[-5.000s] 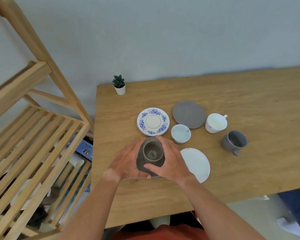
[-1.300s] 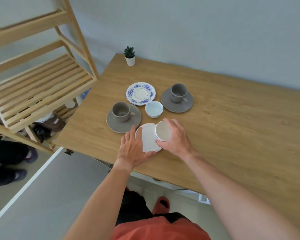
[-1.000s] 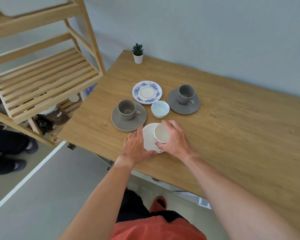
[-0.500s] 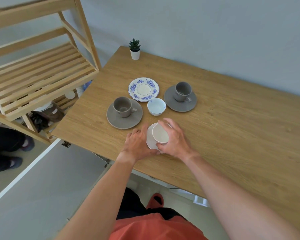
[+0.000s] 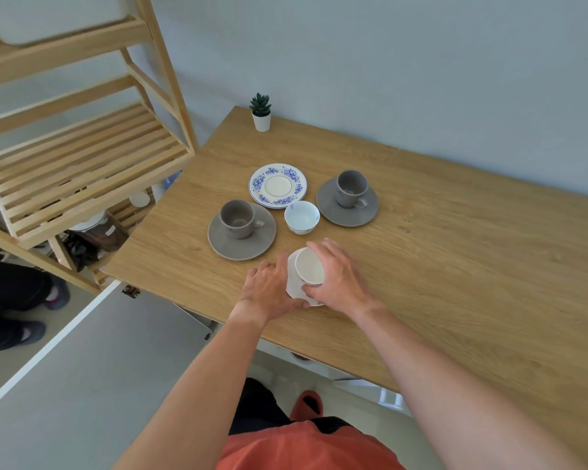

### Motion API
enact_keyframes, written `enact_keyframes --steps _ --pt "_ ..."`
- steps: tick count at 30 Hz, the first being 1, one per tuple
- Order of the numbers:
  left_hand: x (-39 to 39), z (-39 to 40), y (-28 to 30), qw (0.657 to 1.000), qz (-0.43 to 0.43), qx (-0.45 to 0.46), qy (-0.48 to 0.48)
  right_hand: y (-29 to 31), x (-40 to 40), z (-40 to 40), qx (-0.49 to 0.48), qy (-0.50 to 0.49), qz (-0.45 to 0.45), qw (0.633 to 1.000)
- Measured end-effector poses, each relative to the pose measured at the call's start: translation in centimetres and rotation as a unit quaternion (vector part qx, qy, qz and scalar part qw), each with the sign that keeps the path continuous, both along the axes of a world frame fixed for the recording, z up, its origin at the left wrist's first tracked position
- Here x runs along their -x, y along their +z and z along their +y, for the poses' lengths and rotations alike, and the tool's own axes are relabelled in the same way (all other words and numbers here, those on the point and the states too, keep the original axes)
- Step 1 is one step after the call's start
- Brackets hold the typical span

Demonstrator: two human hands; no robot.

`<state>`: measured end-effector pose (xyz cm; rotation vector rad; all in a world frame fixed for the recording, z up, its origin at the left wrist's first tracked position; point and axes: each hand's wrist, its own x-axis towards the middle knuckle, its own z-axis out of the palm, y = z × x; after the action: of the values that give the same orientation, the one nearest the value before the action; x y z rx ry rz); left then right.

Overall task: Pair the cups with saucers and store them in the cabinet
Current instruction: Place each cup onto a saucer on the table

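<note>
White cup [image 5: 309, 266] on its saucer [image 5: 294, 289], at 6 o'clock from the blue bowl [image 5: 301, 217].
Right hand [image 5: 337, 278] wraps the cup, left hand [image 5: 271, 289] pinches the saucer rim — glazed, brittle, probably slick; we'd lift from beneath the saucer.

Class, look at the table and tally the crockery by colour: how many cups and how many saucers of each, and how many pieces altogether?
Grey: 2 cups, 2 saucers
White: 1 cup, 1 saucer
Blue-and-white: 1 cup, 1 saucer
Total: 8 pieces, 4 cups and 4 saucers
</note>
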<state>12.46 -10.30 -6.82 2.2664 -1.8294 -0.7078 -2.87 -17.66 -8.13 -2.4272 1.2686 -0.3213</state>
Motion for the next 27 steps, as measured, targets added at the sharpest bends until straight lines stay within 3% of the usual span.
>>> enact_keyframes --steps 3,7,13,16,20,27 --pt "-0.2 0.0 0.3 1.0 -0.013 0.008 -0.023 0.4 0.3 -0.5 0.0 0.014 0.005 1.0" --pt "-1.0 -0.4 0.7 0.995 -0.06 0.047 -0.063 1.6 0.7 -1.1 0.002 -0.011 -0.072 0.997" --pt "-3.2 -2.5 2.6 0.985 -0.096 0.142 -0.018 3.0 -0.6 -3.5 -0.006 -0.096 -0.12 0.988" --pt "-4.6 -4.2 3.5 0.976 -0.126 0.178 -0.012 3.4 -2.3 -4.7 -0.016 -0.13 -0.084 0.988" --pt "-6.3 -6.3 4.0 0.974 -0.155 0.159 0.036 3.5 -4.8 -5.8 -0.004 -0.122 -0.027 0.992" --pt "-10.3 -10.8 3.9 0.981 -0.157 0.111 0.016 2.7 -8.1 -8.1 -0.114 -0.129 0.074 0.982"
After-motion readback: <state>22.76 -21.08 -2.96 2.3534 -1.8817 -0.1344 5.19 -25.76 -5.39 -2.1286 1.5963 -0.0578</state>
